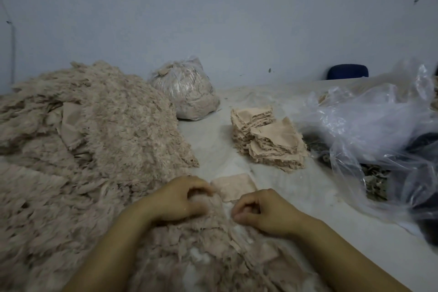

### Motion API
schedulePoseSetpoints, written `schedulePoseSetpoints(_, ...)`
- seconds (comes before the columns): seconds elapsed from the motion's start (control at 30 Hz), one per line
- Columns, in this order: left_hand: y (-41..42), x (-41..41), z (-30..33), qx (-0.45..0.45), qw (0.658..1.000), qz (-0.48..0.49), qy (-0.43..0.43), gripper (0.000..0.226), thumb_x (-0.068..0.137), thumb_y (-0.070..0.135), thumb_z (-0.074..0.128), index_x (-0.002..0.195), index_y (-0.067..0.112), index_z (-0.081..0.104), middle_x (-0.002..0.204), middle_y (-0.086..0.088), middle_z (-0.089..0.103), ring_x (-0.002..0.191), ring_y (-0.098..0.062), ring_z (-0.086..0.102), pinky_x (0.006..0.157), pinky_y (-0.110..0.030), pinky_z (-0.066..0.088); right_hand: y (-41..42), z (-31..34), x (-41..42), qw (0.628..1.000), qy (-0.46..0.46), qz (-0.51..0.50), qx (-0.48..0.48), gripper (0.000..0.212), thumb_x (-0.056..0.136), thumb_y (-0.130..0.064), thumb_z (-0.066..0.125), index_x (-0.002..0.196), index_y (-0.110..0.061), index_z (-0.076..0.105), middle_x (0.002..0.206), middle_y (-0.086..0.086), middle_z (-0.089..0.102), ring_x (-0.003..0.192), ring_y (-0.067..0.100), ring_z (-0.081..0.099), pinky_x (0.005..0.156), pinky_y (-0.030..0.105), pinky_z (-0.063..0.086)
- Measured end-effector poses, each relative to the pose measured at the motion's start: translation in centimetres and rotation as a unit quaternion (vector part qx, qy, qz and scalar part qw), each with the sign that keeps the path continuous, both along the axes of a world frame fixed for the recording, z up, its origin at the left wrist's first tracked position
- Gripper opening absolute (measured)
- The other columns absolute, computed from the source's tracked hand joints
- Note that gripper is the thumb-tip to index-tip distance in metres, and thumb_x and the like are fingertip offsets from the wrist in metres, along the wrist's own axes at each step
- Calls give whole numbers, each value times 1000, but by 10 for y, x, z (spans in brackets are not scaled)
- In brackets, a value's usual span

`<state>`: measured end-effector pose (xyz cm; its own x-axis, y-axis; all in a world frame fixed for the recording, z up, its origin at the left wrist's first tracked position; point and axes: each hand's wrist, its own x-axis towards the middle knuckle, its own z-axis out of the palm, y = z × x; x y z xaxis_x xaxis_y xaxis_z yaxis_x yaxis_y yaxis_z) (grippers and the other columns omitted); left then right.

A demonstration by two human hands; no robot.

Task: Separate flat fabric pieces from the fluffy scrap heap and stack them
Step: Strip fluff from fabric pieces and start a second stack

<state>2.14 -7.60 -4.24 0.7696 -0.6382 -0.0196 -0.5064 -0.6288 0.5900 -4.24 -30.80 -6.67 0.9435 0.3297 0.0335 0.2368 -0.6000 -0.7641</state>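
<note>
Flat piece: a pale pink fabric piece lies flat on the table just below frame centre, its near edge meeting the fluffy scraps between the two hands.
Left hand: the left hand, lower centre, has its fingers curled into the fluff at the near-left edge of the flat piece; whether it pinches the piece itself or only fluff, I cannot tell.
Right hand: the right hand, just right of the left one, has its fingers curled, thumb against fingertips, pinching at the fluff; what lies between them is too blurred to name.
Scrap heap: the fluffy beige scrap heap fills the left half of the frame and runs under both forearms to the bottom edge.
Stacks: two stacks of flat pieces stand touching, right of centre, well beyond the hands.
Tied bag: a filled clear bag sits behind the heap, upper centre.
Loose plastic: crumpled clear plastic bags cover the right side.
Table: a pale table surface bears everything.
Wall: a grey-blue wall spans the top.
</note>
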Motion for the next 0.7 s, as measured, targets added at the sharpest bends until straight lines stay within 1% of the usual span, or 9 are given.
schedulePoseSetpoints(0.07,9,2,-2,126,991,-38,-9,41,80,39,72,119,31,60,119,12,53,110,-5,50,97,-22,40,0,5,-3,999,27,-6,34,31,76,-56,68,79,-26,74,50,-13,55,48,0,48,54,18,40)
schedulePoseSetpoints(0.17,6,4,-5,56,997,-19,-45,18,88,26,66,99,12,66,100,-5,59,95,-21,56,86,-33,45,15,7,-7,998,-2,-34,59,34,70,-61,70,90,-34,67,74,-7,62,60,-2,51,61,16,41)
schedulePoseSetpoints(0.23,0,0,-3,-38,999,-23,-21,18,89,24,64,88,7,65,87,-10,60,80,-17,57,77,-31,45,31,3,-9,999,-21,-20,22,44,68,-55,77,104,-37,58,94,-16,60,76,-8,53,68,8,40)
schedulePoseSetpoints(0.37,-4,-2,1,-154,986,20,-67,35,95,34,49,60,27,48,57,16,50,55,3,45,56,-16,33,41,-1,-5,979,-90,-68,171,18,88,-11,66,75,-19,57,64,-18,59,57,-4,51,58,10,38)
schedulePoseSetpoints(0.43,1,0,3,-140,985,58,-85,35,90,55,40,66,31,48,64,20,55,62,3,50,63,-22,39,34,1,-4,959,-41,-88,267,20,92,-5,58,74,-11,54,59,-9,60,48,1,49,49,16,39)
schedulePoseSetpoints(0.53,12,4,0,27,996,66,-60,51,74,75,52,116,44,52,109,20,55,102,-5,53,91,-31,46,26,1,-2,928,2,-127,349,24,92,1,54,69,-6,51,57,-1,54,49,9,50,46,23,43)
schedulePoseSetpoints(0.6,14,6,-5,53,993,68,-85,50,80,53,64,124,34,50,111,10,56,101,-10,53,91,-34,46,23,1,0,920,-12,-174,352,28,90,1,55,66,-10,49,59,-5,58,55,9,54,52,20,45)
schedulePoseSetpoints(0.67,9,5,-6,-44,990,54,-121,13,94,28,55,91,16,56,81,1,57,73,-10,53,73,-34,47,23,1,0,940,-61,-177,285,21,87,-2,63,75,-16,52,80,-10,64,67,1,57,64,15,46)
schedulePoseSetpoints(0.7,6,4,-5,-79,988,53,-120,23,97,24,49,77,12,50,69,1,51,62,-7,46,65,-32,42,25,0,-1,952,-67,-160,250,21,83,-6,69,86,-21,54,93,-10,63,74,-1,56,70,15,47)
